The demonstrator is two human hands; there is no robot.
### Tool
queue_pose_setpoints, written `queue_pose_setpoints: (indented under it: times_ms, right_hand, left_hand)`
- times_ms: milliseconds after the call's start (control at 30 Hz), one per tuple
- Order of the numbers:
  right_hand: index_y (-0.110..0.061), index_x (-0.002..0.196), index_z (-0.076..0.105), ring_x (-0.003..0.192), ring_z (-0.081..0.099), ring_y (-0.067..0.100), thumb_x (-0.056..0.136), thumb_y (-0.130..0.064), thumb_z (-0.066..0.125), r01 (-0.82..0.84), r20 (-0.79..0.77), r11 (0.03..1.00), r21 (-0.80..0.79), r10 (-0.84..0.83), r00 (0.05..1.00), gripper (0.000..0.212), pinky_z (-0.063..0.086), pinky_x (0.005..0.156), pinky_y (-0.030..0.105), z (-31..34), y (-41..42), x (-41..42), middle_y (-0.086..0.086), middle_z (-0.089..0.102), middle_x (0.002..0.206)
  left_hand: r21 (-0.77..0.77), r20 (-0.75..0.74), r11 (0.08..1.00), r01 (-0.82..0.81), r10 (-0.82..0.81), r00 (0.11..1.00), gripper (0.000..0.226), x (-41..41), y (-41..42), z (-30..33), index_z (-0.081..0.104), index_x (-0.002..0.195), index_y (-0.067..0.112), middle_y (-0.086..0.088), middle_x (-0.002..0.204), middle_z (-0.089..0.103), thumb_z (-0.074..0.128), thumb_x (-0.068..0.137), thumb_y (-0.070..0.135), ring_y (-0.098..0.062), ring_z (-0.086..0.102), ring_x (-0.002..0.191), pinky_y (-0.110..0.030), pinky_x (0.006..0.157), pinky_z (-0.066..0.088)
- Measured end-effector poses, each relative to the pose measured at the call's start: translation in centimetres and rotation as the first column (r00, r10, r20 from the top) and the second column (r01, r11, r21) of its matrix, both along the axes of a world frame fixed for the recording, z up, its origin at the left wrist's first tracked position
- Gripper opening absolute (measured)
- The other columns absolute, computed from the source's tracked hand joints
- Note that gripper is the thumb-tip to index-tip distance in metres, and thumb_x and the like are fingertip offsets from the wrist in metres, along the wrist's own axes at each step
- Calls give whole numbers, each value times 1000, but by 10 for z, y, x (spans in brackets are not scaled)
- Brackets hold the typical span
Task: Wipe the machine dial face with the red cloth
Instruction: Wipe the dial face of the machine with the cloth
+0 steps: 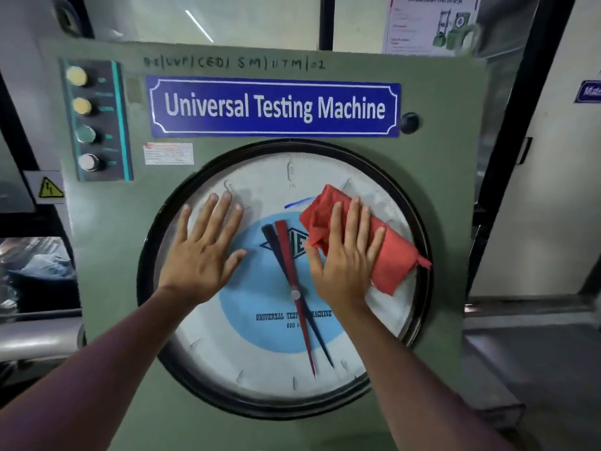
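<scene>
The round dial face (260, 353) has a black rim, a white scale ring, a light blue centre and red and dark pointers. It sits in the green machine panel (439, 222). My right hand (344, 255) presses flat on the red cloth (390, 252), which lies bunched against the dial's upper right part. The cloth reaches the rim at the right. My left hand (205, 252) rests flat on the dial's upper left with fingers spread and nothing in it.
A blue "Universal Testing Machine" sign (273, 107) is above the dial. A column of push buttons (86, 122) is at the panel's upper left, and a black knob (408, 122) at the upper right. A yellow electrical warning sticker (48, 188) hangs at the left.
</scene>
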State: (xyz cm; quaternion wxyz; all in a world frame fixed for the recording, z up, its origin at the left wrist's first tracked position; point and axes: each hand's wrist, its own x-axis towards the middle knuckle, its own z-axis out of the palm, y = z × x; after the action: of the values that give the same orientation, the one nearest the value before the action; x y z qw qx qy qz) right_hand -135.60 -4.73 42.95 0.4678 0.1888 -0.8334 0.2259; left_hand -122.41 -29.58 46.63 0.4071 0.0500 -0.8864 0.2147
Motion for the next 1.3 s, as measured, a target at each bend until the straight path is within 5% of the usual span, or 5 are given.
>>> queue_pose_setpoints:
  times_ms: [333, 667, 867, 1100, 1300]
  right_hand:
    - [-20, 173, 30, 171, 16, 29, 92, -87, 45, -270, -224, 860, 433, 393, 892, 106, 3, 136, 62, 61, -58, 13, 9, 21, 183]
    - [-14, 175, 12, 171, 3, 36, 94, -91, 23, -26, 109, 1000, -12, 27, 994, 112, 9, 132, 72, -48, 26, 6, 16, 9, 184]
    - [-17, 174, 22, 171, 12, 33, 96, -89, 32, -155, -175, 957, 245, 201, 964, 107, 0, 136, 62, 61, -14, -20, 13, 17, 183]
    - [-9, 173, 22, 171, 9, 37, 94, -87, 37, -26, 77, 998, -62, 31, 997, 112, 10, 132, 72, -31, 24, 5, 16, 12, 183]
    - [-16, 175, 19, 172, 8, 31, 95, -89, 31, -183, -123, 973, 143, 201, 972, 109, 4, 135, 65, 58, -24, -10, 12, 14, 184]
  left_hand:
    - [-10, -185, 997, 75, -76, 980, 84, -8, -9, -12, 24, 167, 2, -16, 175, 22, 38, 101, 53, -25, 11, 166, -57, 134, 5]
    - [-10, -162, 999, 32, -33, 986, 83, -14, -6, -15, 8, 170, 10, -7, 179, 4, 27, 105, 57, -26, 9, 166, -56, 134, 2]
    - [-10, -163, 998, 55, -56, 985, 83, -12, -8, -14, 10, 170, 11, -7, 179, 7, 28, 104, 57, -25, 9, 166, -55, 134, 3]
    - [-11, -162, 1000, 29, -31, 986, 83, -14, -8, -17, 9, 170, 11, -5, 180, 2, 28, 104, 58, -25, 7, 166, -54, 134, 0]
    - [-8, -149, 999, 50, -50, 988, 82, -12, -9, -15, 10, 170, 11, -7, 180, 6, 27, 104, 57, -24, 7, 166, -55, 134, 1]
